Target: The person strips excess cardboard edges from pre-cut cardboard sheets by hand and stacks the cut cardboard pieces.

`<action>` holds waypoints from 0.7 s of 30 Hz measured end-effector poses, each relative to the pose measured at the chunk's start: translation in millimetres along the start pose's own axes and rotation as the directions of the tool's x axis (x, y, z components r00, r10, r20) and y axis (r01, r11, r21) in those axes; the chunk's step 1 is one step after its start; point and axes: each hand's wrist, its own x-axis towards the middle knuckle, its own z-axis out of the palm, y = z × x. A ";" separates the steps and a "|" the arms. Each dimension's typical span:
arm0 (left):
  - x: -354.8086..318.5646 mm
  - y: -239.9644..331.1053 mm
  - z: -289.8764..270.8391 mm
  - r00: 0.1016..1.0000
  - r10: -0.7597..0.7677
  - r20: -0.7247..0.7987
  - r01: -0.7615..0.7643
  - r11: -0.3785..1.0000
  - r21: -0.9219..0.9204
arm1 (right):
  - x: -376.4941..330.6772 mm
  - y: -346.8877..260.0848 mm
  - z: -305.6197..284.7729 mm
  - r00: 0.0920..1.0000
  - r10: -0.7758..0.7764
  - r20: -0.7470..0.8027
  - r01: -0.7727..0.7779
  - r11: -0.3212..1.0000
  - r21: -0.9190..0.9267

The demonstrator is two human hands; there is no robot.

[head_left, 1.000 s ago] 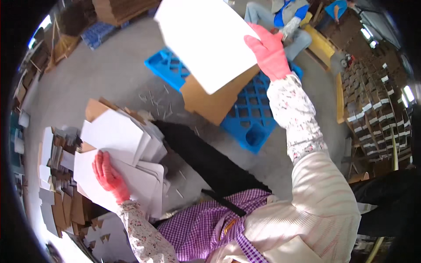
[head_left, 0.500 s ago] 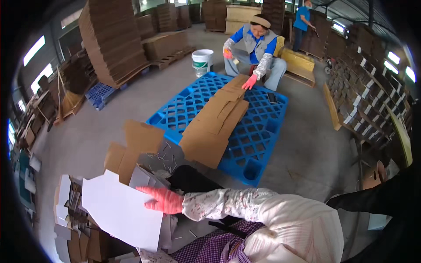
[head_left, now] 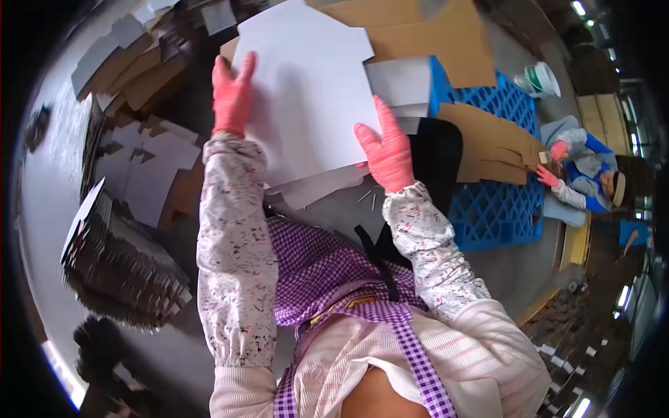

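Observation:
Both my hands wear pink gloves and hold a white die-cut cardboard sheet (head_left: 310,90) by its opposite side edges. My left hand (head_left: 232,97) is at the left edge, its thumb along the sheet and its fingers beside the edge. My right hand (head_left: 387,150) grips the lower right edge, with the thumb near the sheet's face; some fingertips are hidden. Beneath and behind the sheet lie brown cardboard pieces (head_left: 446,42). More white-faced sheets (head_left: 404,82) show to the right of it, and a loose pale sheet sticks out below.
Stacked cut cardboard (head_left: 125,258) and loose white blanks (head_left: 143,164) lie at my left. On the right, a blue plastic pallet (head_left: 488,216) bears overlapping brown cardboard (head_left: 481,143). A co-worker (head_left: 582,167) with pink gloves sits beyond it, near a white bucket (head_left: 540,80).
My view has turned left and down, bringing my left hand into sight. The white sheet is now between both hands in front of me. The co-worker's two hands have come closer together.

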 end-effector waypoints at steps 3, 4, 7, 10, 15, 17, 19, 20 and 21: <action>-23.0 9.1 5.3 0.986 0.031 -0.165 0.013 0.966 0.260 | -3.1 -0.8 -7.8 0.999 0.038 0.033 -0.037 0.999 -0.031; -27.5 14.1 5.1 0.989 0.028 -0.144 0.015 0.957 0.290 | -1.5 -0.7 -20.9 0.949 -0.315 0.031 0.303 0.875 -0.378; -32.6 12.4 -5.0 0.990 0.014 -0.141 0.030 0.950 0.309 | 18.8 -32.0 -79.7 0.715 -0.682 -0.156 0.306 0.505 -0.807; -30.2 13.9 9.5 0.981 0.086 -0.177 -0.024 0.946 0.323 | 85.9 -2.6 -182.7 0.641 -0.704 -0.307 -0.132 0.293 -0.947; -24.8 5.6 18.3 0.938 0.293 -0.185 -0.149 0.823 0.548 | 60.5 -43.8 -183.1 0.765 -0.496 -0.410 0.478 0.865 -0.155; -27.8 -3.2 4.4 0.915 0.374 -0.154 -0.189 0.732 0.655 | 46.6 -49.3 -141.2 0.778 -0.587 -0.223 0.539 0.807 -0.242; -29.3 -8.1 3.3 0.866 0.491 -0.089 -0.299 0.653 0.696 | 56.1 -51.9 -88.4 0.681 -0.725 0.106 0.667 0.553 -0.499; -30.8 -5.4 8.3 0.862 0.501 -0.076 -0.314 0.645 0.696 | 66.8 -39.0 -68.5 0.674 -0.727 0.132 0.632 0.474 -0.613; -32.9 -1.7 13.3 0.867 0.496 -0.056 -0.333 0.659 0.674 | 81.9 -24.0 -54.7 0.661 -0.740 0.122 0.601 0.425 -0.677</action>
